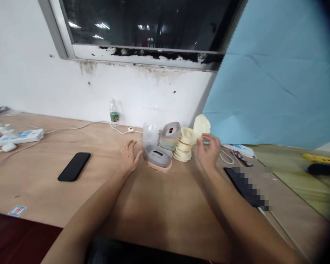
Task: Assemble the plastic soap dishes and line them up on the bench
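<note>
Pinched in my right hand [209,150] is a cream, scalloped plastic piece [201,125], tilted up above the table. Just left of it stands a stack of cream round pieces [183,149]. My left hand [130,157] rests on the table with its fingers spread and nothing in it. Close to its fingertips are a grey oval piece with a slot [157,156] lying on a pink one [163,168]. Behind these, another grey slotted piece [171,131] tops a pile with green and pink layers. A clear plastic container [150,134] stands beside that pile.
A black phone [74,167] lies to the left, and a partly blurred dark device [244,187] with a cable to the right. Power strips [22,137] and white cables run along the back. A labelled bottle [114,112] stands by the wall.
</note>
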`<act>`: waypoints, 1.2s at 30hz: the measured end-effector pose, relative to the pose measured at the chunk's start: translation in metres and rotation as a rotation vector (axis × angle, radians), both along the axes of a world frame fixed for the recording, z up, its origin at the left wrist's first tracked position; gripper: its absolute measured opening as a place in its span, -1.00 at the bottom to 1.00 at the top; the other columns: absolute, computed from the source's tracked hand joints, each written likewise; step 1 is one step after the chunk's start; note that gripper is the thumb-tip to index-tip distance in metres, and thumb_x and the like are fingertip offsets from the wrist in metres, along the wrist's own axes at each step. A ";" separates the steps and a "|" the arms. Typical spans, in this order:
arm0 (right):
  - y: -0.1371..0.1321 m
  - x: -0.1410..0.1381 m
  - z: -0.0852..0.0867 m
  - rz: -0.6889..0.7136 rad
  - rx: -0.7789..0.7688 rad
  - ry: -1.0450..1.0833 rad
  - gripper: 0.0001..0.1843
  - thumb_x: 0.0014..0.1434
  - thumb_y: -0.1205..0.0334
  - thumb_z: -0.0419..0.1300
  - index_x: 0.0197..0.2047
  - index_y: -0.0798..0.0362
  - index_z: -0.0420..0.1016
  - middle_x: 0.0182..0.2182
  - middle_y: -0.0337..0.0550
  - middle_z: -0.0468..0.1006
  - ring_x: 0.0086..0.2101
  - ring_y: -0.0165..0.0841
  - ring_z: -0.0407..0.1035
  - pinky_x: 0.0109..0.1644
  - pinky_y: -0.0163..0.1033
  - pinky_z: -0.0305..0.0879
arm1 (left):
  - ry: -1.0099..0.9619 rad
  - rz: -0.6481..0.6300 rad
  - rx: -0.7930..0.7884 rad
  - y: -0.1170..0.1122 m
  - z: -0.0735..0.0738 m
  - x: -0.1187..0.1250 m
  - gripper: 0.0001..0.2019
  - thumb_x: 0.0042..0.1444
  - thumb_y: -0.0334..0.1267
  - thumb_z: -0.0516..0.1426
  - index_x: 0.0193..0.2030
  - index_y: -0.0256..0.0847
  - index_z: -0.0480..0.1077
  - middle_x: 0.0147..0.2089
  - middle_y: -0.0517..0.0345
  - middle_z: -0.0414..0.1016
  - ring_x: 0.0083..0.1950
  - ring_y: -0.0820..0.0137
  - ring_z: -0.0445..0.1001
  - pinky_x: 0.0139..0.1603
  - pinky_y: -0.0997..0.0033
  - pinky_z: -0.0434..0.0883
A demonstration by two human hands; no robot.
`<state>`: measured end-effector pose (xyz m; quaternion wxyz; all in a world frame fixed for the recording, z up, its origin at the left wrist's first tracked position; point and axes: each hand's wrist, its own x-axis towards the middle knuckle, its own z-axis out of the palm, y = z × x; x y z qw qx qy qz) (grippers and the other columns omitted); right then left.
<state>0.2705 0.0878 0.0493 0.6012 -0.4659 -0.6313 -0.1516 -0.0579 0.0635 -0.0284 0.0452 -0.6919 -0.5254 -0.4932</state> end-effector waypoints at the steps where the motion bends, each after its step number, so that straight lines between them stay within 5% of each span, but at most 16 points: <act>1: -0.008 -0.005 0.004 -0.014 0.034 0.052 -0.82 0.18 0.12 0.14 -0.25 0.06 0.40 -0.18 -0.04 0.48 -0.07 -0.20 0.34 0.07 0.04 0.22 | 0.007 -0.017 0.003 -0.003 0.002 0.000 -0.49 0.23 -0.03 0.01 0.24 -0.24 0.15 0.24 -0.18 0.20 0.26 0.12 0.18 0.23 0.05 0.11; 5: -0.049 -0.029 0.010 0.041 0.168 0.163 -0.73 0.07 0.04 0.23 -0.31 0.06 0.34 -0.21 -0.03 0.46 -0.14 -0.19 0.39 -0.04 0.02 0.31 | 0.015 -0.126 0.049 -0.013 0.009 0.004 -0.49 0.23 -0.03 0.01 0.24 -0.25 0.13 0.24 -0.20 0.19 0.27 0.12 0.17 0.23 0.05 0.11; 9: -0.091 -0.053 -0.004 0.261 0.206 0.188 -0.63 -0.05 -0.05 0.30 -0.38 0.01 0.27 -0.36 -0.10 0.47 -0.34 -0.26 0.42 -0.26 -0.11 0.37 | 0.026 -0.318 0.128 -0.026 0.008 0.005 -0.48 0.23 -0.03 0.00 0.25 -0.26 0.10 0.20 -0.22 0.24 0.24 0.10 0.21 0.22 0.03 0.14; 14: -0.120 -0.075 -0.038 0.589 -0.219 0.271 -0.73 0.01 0.03 0.25 -0.37 0.01 0.30 -0.56 -0.26 0.38 -0.59 -0.43 0.24 -0.56 -0.34 0.16 | -0.042 -0.644 0.061 -0.049 0.003 0.003 -0.42 0.24 0.07 -0.09 0.26 -0.28 0.06 -0.06 -0.12 0.44 -0.10 0.24 0.44 -0.04 0.18 0.37; 18: -0.119 -0.089 -0.058 0.718 -0.669 0.397 -0.69 0.02 -0.02 0.22 -0.45 0.02 0.25 -0.65 -0.34 0.25 -0.66 -0.50 0.09 -0.63 -0.39 -0.02 | 0.079 -0.623 -0.145 -0.063 0.013 0.009 -0.56 0.25 0.00 -0.06 0.10 -0.27 0.29 -0.28 0.03 0.50 -0.30 0.35 0.46 -0.27 0.38 0.38; 24: -0.106 -0.094 -0.062 0.631 -0.992 0.377 -0.66 0.04 -0.04 0.13 -0.53 0.00 0.14 -0.67 -0.37 0.20 -0.62 -0.48 0.08 -0.56 -0.37 0.00 | 0.323 -0.641 -0.336 -0.060 0.028 0.011 -0.66 0.21 -0.10 0.02 0.02 -0.20 0.42 -0.34 0.14 0.51 -0.37 0.41 0.44 -0.33 0.45 0.32; 30: -0.103 -0.083 -0.055 0.420 -1.066 -0.233 -0.65 0.08 0.07 0.08 -0.62 0.04 0.15 -0.66 -0.32 0.25 -0.56 -0.46 0.14 -0.50 -0.34 -0.07 | 0.365 -0.731 -0.425 -0.049 0.023 0.006 -0.77 0.16 -0.19 0.09 -0.12 -0.17 0.50 -0.21 0.11 0.55 -0.19 0.37 0.48 -0.18 0.44 0.36; 36: -0.105 -0.081 -0.057 0.415 -1.045 -0.396 -0.61 0.09 0.11 0.10 -0.68 0.04 0.14 -0.71 -0.32 0.24 -0.62 -0.48 0.11 -0.52 -0.31 -0.13 | 0.347 -0.694 -0.485 -0.047 0.016 0.009 -0.75 0.21 -0.13 0.06 -0.24 -0.15 0.54 -0.21 0.12 0.58 -0.17 0.36 0.51 -0.15 0.41 0.38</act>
